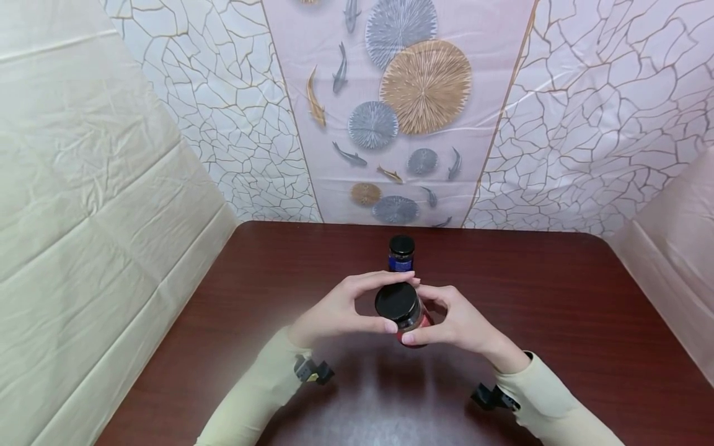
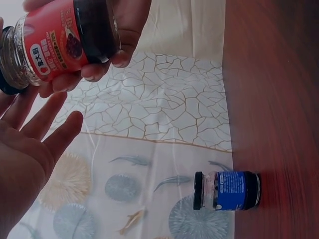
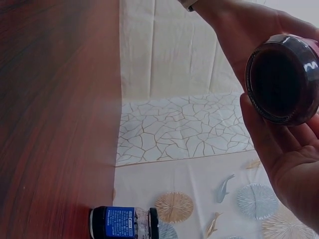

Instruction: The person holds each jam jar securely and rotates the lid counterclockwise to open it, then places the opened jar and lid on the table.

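A glass jar with a black lid and a red label (image 2: 52,42) is held tilted above the table between both hands. At the lid end, my left hand (image 1: 340,310) holds it, thumb on the near side of the lid (image 1: 396,300) and fingers on the far side. My right hand (image 1: 465,322) grips the body around the red label, its thumb toward me. The jar's dark base (image 3: 278,83) faces the right wrist camera. Behind the hands, a second jar with a blue label (image 2: 232,190) and black lid stands upright on the table, its lower part hidden in the head view.
The dark red-brown wooden table (image 1: 535,291) spreads under the hands. A patterned cloth (image 1: 429,87) hangs at the table's back edge. Pale cloth walls (image 1: 111,204) rise at both sides. Small black devices (image 1: 315,370) are strapped to the sleeved wrists.
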The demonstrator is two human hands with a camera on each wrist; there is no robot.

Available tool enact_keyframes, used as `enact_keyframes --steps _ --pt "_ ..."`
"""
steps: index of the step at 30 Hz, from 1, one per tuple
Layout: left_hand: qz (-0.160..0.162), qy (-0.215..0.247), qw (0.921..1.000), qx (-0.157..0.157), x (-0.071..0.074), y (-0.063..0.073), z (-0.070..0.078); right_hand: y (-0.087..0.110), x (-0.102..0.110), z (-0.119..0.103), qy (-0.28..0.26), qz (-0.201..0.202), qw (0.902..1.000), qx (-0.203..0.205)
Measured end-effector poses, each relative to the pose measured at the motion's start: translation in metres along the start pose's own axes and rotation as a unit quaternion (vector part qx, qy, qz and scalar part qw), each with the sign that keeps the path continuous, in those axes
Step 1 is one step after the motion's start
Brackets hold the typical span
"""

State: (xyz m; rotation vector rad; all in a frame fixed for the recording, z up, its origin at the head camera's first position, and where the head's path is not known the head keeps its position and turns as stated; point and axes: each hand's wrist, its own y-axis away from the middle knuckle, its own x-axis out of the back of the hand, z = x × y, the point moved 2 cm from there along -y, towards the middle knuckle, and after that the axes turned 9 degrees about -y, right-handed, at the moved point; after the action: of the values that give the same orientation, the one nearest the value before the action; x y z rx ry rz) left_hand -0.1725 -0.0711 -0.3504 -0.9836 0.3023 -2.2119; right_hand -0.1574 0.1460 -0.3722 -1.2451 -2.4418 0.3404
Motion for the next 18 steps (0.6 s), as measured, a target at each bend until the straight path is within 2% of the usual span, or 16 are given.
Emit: enact_keyframes --steps 5,11,18 --pt "0.009 0.01 0.9999 0.007 -0.0027 -0.0017 -0.0006 -0.0007 -0.0006 -0.0001 -0.004 0.003 0.9999 0.015" --pt "0.014 0.017 0.9996 0.018 -0.0046 -0.0035 -0.0015 -0.0007 -0.001 0.0018 -0.007 0.011 0.9999 0.007" --pt "0.016 0.021 0.9996 0.009 -0.0063 -0.0066 -0.0006 -0.0023 -0.0021 0.003 -0.007 0.013 0.9999 0.008"
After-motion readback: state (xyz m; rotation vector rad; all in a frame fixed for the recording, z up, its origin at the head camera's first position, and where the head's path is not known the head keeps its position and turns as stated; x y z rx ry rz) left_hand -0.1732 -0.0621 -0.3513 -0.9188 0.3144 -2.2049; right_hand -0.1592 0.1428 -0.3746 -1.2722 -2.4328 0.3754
